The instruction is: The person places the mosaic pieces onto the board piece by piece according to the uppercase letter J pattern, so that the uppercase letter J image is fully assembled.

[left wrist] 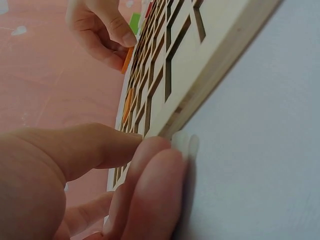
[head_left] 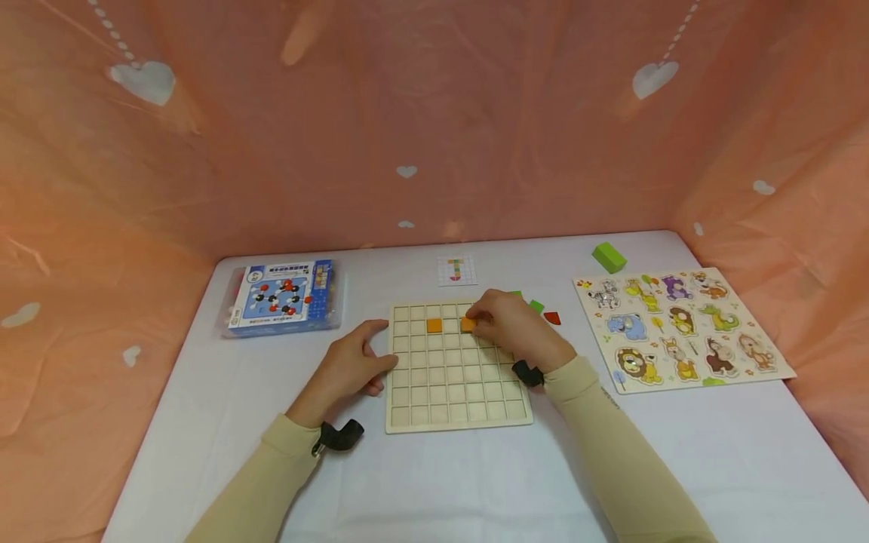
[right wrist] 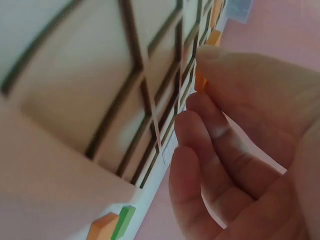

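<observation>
A wooden grid board [head_left: 437, 394] lies on the white table in the middle of the head view. My left hand [head_left: 348, 366] rests at its left edge, the thumb and index finger spread along the rim and touching it. One orange square tile [head_left: 434, 326] sits in a cell of the second row. Over that same row, further right, my right hand [head_left: 519, 326] pinches another orange square tile [head_left: 468, 324] between thumb and fingers. The right wrist view shows this held tile [right wrist: 200, 82] tilted against the grid, partly hidden by the thumb.
Behind the board lies a small card [head_left: 457, 270] with a coloured J-shaped pattern. Green tiles [head_left: 537, 306] and a red piece [head_left: 553, 318] lie beyond the right hand. A green block [head_left: 609, 257] and an animal puzzle [head_left: 661, 324] are at right, a boxed model set [head_left: 281, 298] at left.
</observation>
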`<state>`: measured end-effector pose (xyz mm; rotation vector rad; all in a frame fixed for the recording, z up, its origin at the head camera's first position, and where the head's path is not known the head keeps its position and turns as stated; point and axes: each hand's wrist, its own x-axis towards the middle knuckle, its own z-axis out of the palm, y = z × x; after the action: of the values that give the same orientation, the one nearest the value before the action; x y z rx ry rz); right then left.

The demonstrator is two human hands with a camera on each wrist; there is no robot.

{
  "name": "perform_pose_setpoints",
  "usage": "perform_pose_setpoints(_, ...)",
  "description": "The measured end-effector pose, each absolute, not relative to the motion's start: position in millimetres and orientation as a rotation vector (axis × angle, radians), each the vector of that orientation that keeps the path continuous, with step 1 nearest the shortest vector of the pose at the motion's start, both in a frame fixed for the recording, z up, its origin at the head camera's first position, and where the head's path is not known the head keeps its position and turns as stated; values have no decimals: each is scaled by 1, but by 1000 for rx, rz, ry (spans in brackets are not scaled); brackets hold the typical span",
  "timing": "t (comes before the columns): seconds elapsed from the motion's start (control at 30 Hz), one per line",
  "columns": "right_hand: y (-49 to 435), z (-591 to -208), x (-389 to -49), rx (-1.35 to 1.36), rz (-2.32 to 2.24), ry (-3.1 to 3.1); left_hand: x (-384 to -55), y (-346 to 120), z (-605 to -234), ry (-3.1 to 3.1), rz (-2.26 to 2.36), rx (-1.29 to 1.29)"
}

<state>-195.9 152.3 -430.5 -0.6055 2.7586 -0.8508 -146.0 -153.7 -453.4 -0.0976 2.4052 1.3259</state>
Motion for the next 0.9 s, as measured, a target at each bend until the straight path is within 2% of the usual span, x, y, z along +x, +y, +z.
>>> perform_pose_setpoints(0.9,146,-436,-194,-662,-711,2851,-147,-155,-456,2406,1340,-92)
